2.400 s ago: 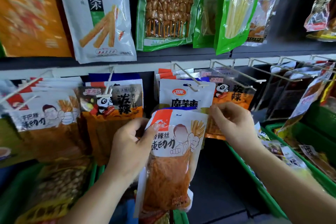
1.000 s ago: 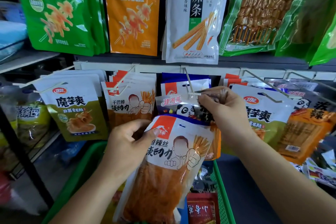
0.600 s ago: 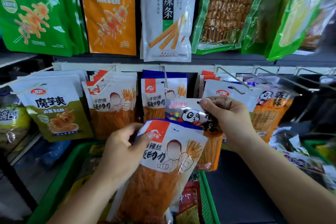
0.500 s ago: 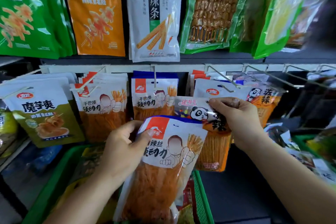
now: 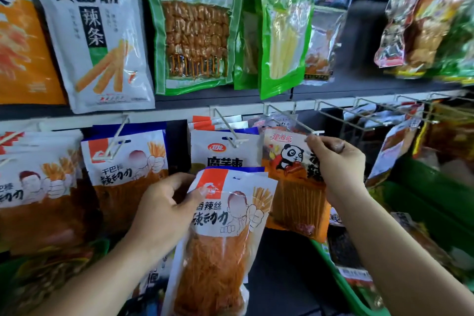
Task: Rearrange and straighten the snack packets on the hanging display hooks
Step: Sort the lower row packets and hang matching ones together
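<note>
In the middle of the frame the left hand (image 5: 164,208) grips an orange packet (image 5: 220,238) by its upper left edge, thumb on the front and fingers curled behind, and holds it below the lower row of hooks. Just right of it, the right hand (image 5: 336,164) pinches the top right corner of a panda packet (image 5: 289,161), whose top edge is at the tip of a wire hook (image 5: 318,133). Whether the packet is threaded onto the hook cannot be told. A green basket (image 5: 333,267) sits at lower right.
</note>
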`<state>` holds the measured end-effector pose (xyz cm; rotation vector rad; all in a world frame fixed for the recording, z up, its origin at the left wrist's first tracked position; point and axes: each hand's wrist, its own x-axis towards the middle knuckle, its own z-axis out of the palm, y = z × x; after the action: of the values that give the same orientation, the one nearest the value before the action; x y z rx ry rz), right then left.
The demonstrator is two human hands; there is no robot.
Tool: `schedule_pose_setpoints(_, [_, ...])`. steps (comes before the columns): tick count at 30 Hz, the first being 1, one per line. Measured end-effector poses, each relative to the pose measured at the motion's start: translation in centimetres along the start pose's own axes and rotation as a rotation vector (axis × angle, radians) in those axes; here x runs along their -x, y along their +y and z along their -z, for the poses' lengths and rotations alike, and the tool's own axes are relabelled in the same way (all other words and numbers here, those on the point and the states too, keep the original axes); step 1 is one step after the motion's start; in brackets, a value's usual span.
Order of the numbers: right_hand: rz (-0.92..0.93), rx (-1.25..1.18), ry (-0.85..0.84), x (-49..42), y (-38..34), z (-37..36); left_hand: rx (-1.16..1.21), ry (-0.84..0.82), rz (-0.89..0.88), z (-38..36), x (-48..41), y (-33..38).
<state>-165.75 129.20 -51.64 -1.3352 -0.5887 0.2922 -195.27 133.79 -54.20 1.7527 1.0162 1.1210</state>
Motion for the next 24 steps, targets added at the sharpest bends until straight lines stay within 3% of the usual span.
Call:
schedule_pose_setpoints(11, [0.027, 0.167, -0.048, -3.9, 2.3, -0.8, -0.014, -0.003, 0.020, -1.1, -1.3, 0.3])
schedule_pose_setpoints(15, [0.046, 0.273, 0.113, -5.2, 2.4, -1.6, -0.002, 0.032, 0.011, -0.7, -1.5, -0.1])
schedule_pose_setpoints(19, [0.080, 0.531, 0.318, -3.4, 2.4, -0.8, 0.075, 0.053, 0.030, 0.6, -1.1, -0.5])
schedule_pose_setpoints(21, [0.067, 0.496, 0.213, -2.1, 3.1, -0.8, 0.117, 0.067, 0.041, 1.2, -0.8, -0.7])
schedule_pose_setpoints(24, [-0.167, 0.237, -0.128, 0.0, 3.3, -2.1, 0.157, 0.072, 0.075, 1.9, -0.1, -1.2])
